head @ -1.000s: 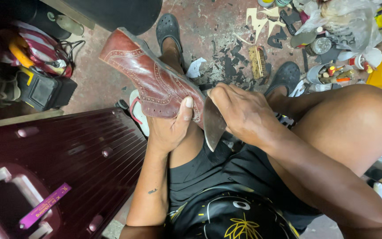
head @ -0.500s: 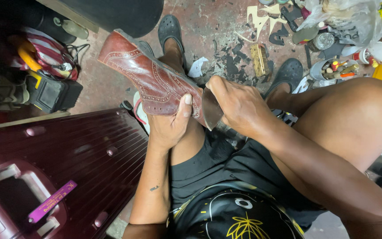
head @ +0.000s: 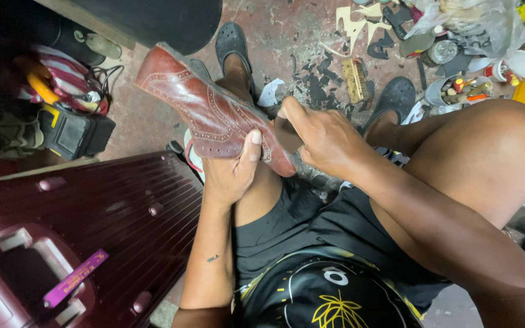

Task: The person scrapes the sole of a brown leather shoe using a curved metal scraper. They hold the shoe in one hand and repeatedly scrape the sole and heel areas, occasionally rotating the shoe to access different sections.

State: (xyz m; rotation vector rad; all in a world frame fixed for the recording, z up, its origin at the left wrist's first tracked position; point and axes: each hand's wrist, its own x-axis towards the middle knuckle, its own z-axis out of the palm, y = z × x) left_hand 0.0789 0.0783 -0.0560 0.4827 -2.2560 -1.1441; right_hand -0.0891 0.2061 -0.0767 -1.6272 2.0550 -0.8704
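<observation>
Seen from above, a seated person holds a brown leather shoe over the lap, toe pointing away. The left hand wraps it from below, its grip closed with the thumb pressed flat on the side. The right hand closes on the heel end; its fingers are hidden, so what it pinches cannot be told. Since a second ago the shoe has barely shifted. Left of the shoe lies a maroon suitcase; beyond it, dark scraps litter the floor.
</observation>
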